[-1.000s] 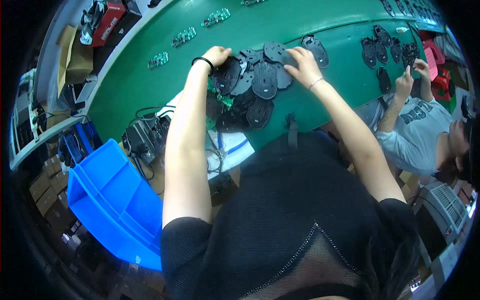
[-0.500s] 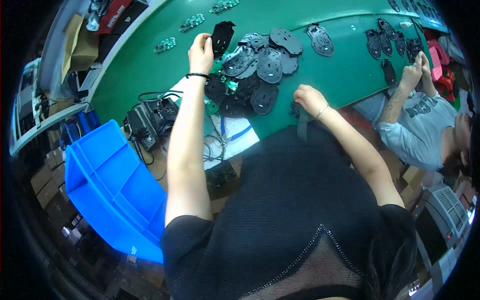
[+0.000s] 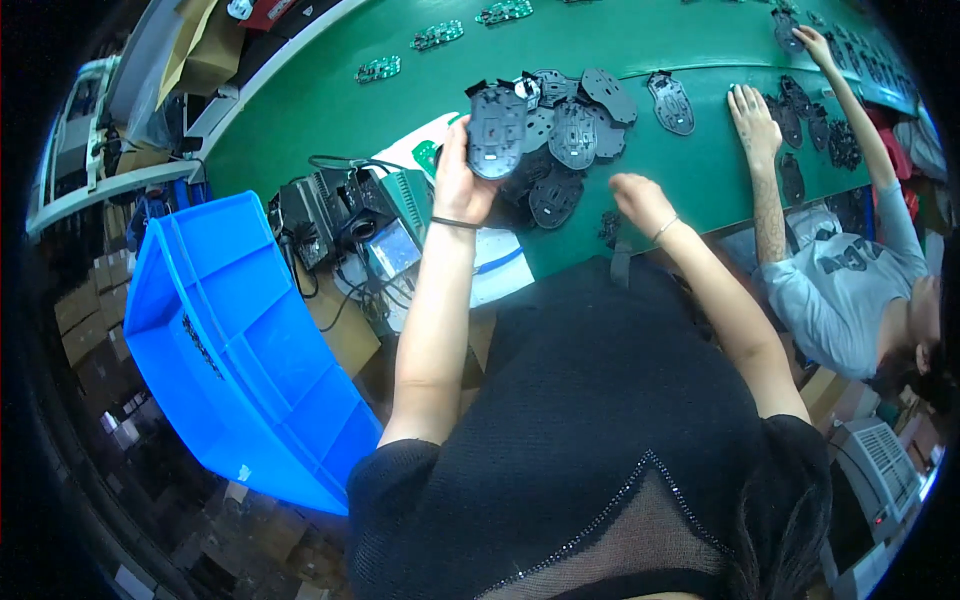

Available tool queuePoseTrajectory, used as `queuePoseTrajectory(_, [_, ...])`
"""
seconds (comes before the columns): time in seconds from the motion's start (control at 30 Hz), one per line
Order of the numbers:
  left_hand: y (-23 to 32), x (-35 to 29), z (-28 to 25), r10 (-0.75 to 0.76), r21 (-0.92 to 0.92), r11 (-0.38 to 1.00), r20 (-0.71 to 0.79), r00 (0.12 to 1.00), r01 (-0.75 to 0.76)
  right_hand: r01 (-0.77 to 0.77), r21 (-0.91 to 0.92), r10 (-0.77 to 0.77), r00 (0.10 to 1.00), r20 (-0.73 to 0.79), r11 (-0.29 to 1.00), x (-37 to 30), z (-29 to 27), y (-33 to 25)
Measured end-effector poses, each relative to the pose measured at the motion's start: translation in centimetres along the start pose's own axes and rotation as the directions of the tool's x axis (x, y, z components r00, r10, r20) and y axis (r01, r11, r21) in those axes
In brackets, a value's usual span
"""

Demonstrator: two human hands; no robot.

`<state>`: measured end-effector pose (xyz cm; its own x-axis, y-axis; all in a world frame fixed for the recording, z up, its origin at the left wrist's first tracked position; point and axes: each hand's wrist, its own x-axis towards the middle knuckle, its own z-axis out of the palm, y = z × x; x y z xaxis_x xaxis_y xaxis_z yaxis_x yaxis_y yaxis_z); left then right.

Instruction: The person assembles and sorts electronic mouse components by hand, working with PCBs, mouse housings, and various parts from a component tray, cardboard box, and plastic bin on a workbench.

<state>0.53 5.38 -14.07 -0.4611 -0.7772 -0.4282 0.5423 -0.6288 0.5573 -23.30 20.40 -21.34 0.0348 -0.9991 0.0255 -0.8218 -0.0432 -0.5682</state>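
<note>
My left hand (image 3: pixel 464 186) grips a black plastic mouse shell (image 3: pixel 497 132) by its side, its ribbed inner face turned up. Behind and right of it lies a heap of similar black mouse shells (image 3: pixel 573 137), some overlapping, on the green table. My right hand (image 3: pixel 645 205) hovers by the table's near edge with fingers curled together; anything in them is too small or hidden to make out. Just below that hand sits a little pile of small dark parts (image 3: pixel 609 228).
Several green circuit boards (image 3: pixel 437 35) lie at the far left of the green table (image 3: pixel 300 110). A single shell (image 3: pixel 671 103) lies right of the heap. Cabled equipment (image 3: pixel 345 225) and a blue bin (image 3: pixel 235 330) stand left. A co-worker (image 3: pixel 840 270) reaches over more shells at right.
My left hand has come nearer with the mouse shell, now turned inner face up. My right hand stays closed near the small parts. The co-worker's hands have moved apart, one reaching farther back.
</note>
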Motion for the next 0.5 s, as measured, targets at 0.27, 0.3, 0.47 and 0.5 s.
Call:
queuePoseTrajectory(0.27, [-1.4,-4.8,4.4,-0.114,0.132,0.987,0.192,0.975,0.089,-0.333,0.886,0.331,0.917,0.224,0.324,2.8,-7.4,-6.4])
queuePoseTrajectory(0.3, [-1.6,-5.0,4.4,-0.116,0.128,0.988,0.192,0.975,0.092,-0.338,0.883,0.334,0.915,0.227,0.325,3.0,-8.0,-7.2])
queuePoseTrajectory(0.47, [-2.2,-5.5,5.1,-0.111,0.339,0.940,0.162,0.980,0.051,-0.290,0.788,0.203,0.956,0.212,0.543,3.6,-9.6,-10.1])
queuePoseTrajectory(0.5, [-2.4,-5.5,5.2,-0.095,0.381,0.924,0.169,0.981,0.024,-0.204,0.682,0.145,0.979,0.143,0.703,3.7,-9.4,-10.3])
